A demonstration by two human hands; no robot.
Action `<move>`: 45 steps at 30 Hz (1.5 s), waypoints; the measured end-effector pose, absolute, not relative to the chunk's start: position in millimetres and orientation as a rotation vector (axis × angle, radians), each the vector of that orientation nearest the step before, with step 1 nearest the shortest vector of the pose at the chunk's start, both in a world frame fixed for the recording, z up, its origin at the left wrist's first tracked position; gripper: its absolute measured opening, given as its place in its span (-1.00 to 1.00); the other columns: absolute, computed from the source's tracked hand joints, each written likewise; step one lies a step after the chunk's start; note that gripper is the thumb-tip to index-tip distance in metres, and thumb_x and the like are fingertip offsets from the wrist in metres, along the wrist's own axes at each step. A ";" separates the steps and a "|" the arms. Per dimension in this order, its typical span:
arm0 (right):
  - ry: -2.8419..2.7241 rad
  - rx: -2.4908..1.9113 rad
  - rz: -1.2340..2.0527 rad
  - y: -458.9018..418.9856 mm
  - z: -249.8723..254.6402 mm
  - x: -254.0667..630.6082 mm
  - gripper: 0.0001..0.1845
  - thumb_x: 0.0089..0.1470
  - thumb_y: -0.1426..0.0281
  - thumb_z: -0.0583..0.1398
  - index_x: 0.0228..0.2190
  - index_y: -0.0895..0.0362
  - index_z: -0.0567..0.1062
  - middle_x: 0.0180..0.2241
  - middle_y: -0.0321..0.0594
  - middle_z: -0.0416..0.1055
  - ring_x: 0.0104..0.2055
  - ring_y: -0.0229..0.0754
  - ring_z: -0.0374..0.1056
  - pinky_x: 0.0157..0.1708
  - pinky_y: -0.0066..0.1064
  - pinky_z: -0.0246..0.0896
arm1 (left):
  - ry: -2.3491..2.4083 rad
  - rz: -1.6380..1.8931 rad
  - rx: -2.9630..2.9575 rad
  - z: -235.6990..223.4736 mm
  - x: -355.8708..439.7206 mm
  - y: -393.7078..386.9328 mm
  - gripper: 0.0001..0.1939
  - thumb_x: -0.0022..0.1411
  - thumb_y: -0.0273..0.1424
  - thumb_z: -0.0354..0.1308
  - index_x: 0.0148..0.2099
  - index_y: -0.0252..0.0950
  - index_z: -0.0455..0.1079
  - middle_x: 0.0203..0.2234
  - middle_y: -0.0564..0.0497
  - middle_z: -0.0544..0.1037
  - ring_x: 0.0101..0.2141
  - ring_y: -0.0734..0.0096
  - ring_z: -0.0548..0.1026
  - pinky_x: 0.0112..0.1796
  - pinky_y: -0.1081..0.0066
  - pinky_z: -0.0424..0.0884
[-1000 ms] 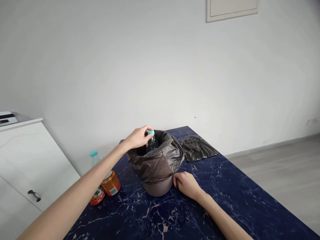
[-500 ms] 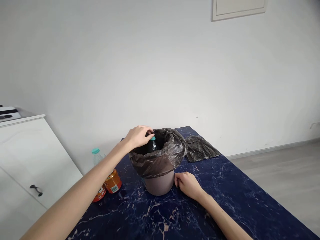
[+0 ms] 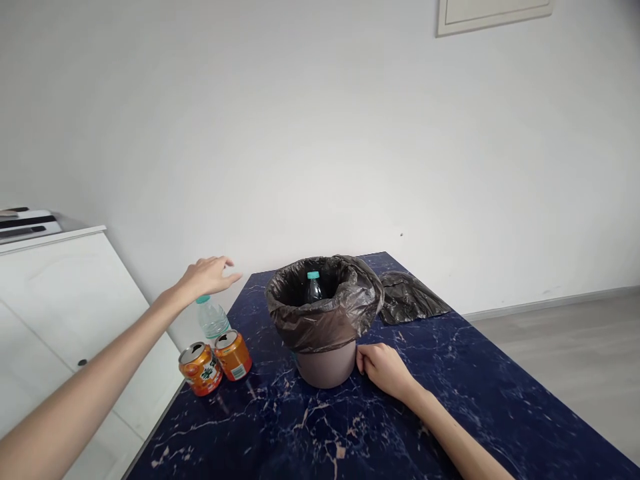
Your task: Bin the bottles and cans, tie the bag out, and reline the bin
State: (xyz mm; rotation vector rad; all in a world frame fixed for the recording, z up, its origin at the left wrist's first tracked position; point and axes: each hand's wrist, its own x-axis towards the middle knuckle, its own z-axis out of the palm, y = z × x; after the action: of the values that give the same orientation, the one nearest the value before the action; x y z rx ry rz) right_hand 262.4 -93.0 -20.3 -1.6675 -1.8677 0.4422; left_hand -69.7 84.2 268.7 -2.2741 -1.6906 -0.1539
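A small grey bin [image 3: 326, 365] lined with a dark plastic bag [image 3: 325, 313] stands on the dark blue marbled table [image 3: 350, 427]. A clear bottle with a teal cap [image 3: 313, 287] stands upright inside the bag. My left hand [image 3: 207, 275] hovers open, fingers stretched, just above a second teal-capped bottle [image 3: 212, 317] at the table's left edge. My right hand [image 3: 383, 369] rests on the table with curled fingers against the bin's lower right side.
Two orange drink cans [image 3: 216, 361] stand in front of the second bottle. A crumpled dark bag [image 3: 410, 298] lies behind the bin on the right. A white cabinet [image 3: 50, 300] is left of the table; bare floor lies to the right.
My left hand let go of the bottle in the bin and swung left, opening above the other bottle. The view shifted, showing both cans fully. My right hand stayed at the bin.
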 end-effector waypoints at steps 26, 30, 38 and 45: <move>-1.842 -1.655 0.461 -89.7 -23.8 262.7 -0.65 0.06 0.65 0.05 -0.51 0.05 0.51 -0.38 -0.35 0.61 -0.27 -0.20 0.50 -0.21 -0.46 0.10 | -0.954 -0.875 -2.199 306.1 -20.3 -16.8 -0.58 0.52 -0.26 0.00 0.34 -0.17 0.31 0.18 -0.11 0.57 0.16 0.00 0.52 0.18 0.05 0.42; -1.840 -1.650 0.463 -89.7 -23.6 262.7 -0.66 0.05 0.65 0.05 -0.51 0.05 0.51 -0.38 -0.36 0.61 -0.28 -0.21 0.50 -0.21 -0.47 0.10 | -0.705 -1.114 -2.279 320.6 23.5 -52.3 -0.62 0.48 -0.30 0.18 0.28 -0.13 0.36 0.14 0.02 0.62 0.16 0.18 0.56 0.21 0.18 0.45; -1.846 -1.641 0.466 -91.2 -21.9 263.0 -0.66 0.04 0.65 0.06 -0.50 0.05 0.53 -0.37 -0.35 0.62 -0.28 -0.21 0.50 -0.22 -0.46 0.10 | -0.692 -1.134 -2.501 336.2 75.1 -80.7 -0.67 0.42 -0.38 0.27 0.19 -0.20 0.44 0.10 0.02 0.66 0.08 0.21 0.63 0.16 0.23 0.49; -1.850 -1.634 0.458 -90.5 -19.7 263.3 -0.65 0.06 0.65 0.06 -0.49 0.04 0.54 -0.37 -0.36 0.62 -0.28 -0.20 0.50 -0.23 -0.45 0.09 | -0.761 -0.780 -2.898 318.7 97.7 -53.2 -0.65 0.41 -0.35 0.22 0.20 -0.29 0.47 0.09 -0.08 0.66 0.03 0.18 0.65 0.09 0.20 0.50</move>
State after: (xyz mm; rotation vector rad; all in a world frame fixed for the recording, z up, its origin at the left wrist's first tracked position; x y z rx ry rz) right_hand 263.3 -90.5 -19.7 -1.6343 -1.8496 0.4578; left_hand 97.7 -53.2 318.7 -2.8985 -0.7607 -0.7804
